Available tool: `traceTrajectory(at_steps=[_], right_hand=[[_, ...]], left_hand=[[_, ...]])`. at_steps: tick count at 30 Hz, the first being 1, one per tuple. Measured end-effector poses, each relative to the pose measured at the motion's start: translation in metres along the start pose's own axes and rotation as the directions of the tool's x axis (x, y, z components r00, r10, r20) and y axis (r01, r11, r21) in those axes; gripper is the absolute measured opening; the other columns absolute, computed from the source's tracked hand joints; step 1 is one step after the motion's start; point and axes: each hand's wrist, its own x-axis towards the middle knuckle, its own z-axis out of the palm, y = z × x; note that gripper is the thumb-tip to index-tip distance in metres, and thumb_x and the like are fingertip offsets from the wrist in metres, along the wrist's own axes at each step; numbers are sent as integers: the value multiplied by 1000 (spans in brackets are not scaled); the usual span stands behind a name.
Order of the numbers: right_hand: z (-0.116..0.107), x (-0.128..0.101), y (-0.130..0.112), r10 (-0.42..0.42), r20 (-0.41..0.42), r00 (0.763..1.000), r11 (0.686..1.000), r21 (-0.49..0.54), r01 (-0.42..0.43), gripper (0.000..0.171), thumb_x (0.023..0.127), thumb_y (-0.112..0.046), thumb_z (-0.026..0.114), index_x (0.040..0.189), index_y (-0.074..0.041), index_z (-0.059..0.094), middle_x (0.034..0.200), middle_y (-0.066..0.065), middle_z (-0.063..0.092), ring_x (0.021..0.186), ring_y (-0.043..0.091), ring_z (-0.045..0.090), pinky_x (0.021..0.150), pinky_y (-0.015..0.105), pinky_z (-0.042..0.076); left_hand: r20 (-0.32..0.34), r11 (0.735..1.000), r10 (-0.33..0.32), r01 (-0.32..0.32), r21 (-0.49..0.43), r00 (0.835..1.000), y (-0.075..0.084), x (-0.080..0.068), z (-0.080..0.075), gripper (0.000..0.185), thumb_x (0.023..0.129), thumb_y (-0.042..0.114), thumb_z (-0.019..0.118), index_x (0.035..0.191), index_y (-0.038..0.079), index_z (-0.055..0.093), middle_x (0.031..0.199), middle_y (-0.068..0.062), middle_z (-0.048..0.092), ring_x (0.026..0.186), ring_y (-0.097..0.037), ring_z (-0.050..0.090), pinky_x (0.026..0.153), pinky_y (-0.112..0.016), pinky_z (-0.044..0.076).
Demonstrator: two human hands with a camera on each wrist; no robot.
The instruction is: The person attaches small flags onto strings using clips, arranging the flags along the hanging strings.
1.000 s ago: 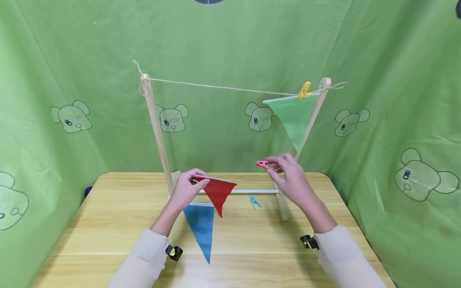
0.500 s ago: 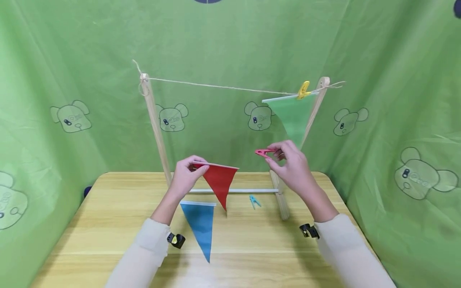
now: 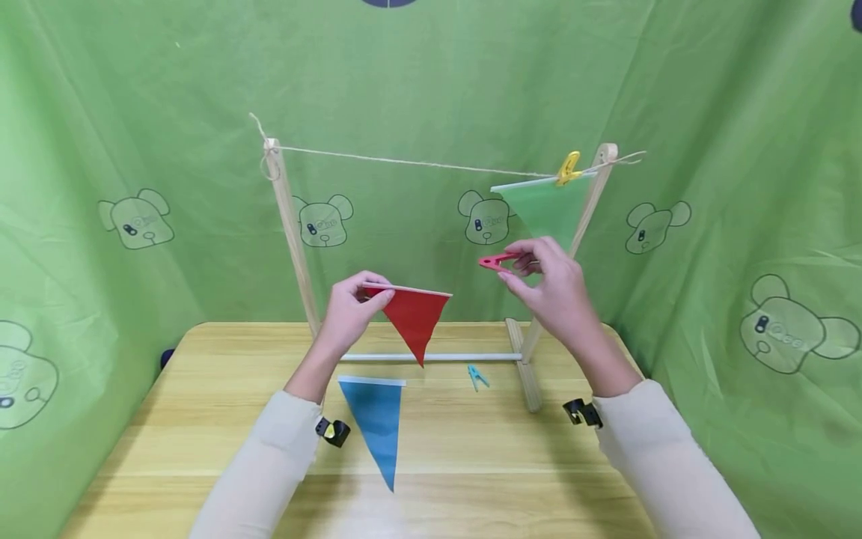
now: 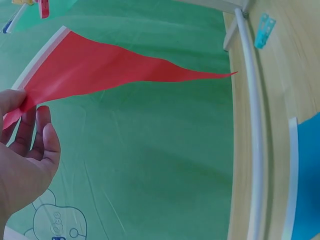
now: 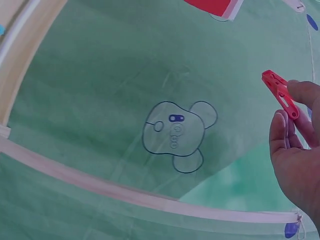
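String [image 3: 404, 161] bearing green flag [image 3: 548, 206] stretches above red flag [image 3: 416, 318]

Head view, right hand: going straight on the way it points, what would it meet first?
Probably the string, beyond the red clip the right hand holds; depth is unclear, so it might miss.

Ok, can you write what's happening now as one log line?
left hand: holds red flag | right hand: holds red clip | green flag: clipped to string | blue flag: on table
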Motion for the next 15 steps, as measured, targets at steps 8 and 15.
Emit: traceTrajectory(at_steps=[8, 15], right_hand=[[-9, 18, -14, -24, -27, 999, 999, 22, 24, 37, 86, 2, 80, 120, 4, 65, 110, 16, 64, 94, 24, 64, 83, 7, 49], [-17, 33, -25, -54, -67, 996, 998, 31, 56, 36, 85, 1, 82, 119, 3, 67, 110, 15, 65, 93, 21, 63, 83, 8, 49]], left_hand=[[2, 1000, 17, -17, -12, 1000, 11, 10, 7, 14, 93, 12, 76, 104, 3, 73, 92, -5, 71, 78, -16, 62, 65, -23, 48], [8, 999, 34, -34, -32, 999, 23, 20, 11, 14, 94, 11, 75, 105, 3, 72, 93, -5, 70, 79, -16, 60, 65, -23, 47]])
